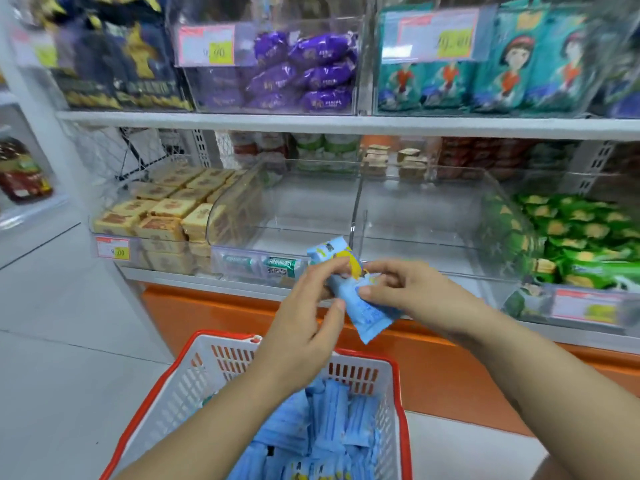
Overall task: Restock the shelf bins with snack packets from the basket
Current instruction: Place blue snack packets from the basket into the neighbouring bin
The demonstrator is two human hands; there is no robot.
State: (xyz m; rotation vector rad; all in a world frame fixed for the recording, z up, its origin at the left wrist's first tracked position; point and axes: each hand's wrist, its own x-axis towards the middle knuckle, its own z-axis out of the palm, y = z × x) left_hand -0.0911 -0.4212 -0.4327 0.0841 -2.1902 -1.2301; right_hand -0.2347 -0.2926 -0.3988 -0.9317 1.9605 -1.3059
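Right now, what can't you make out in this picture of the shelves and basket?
All in the head view:
- Blue packet print: blurred, partly under the fingers of the left hand and right hand.
- Lower-right price tag: smeared by blur.
- Basket: near end cut off by the bottom edge; forearms cover some contents.

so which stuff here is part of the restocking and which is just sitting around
job: blue packet, left hand, right hand, basket, spare blue packets, clear bin
just there: purple packets, green packets, tan biscuit packs, teal cartoon packs, price tags
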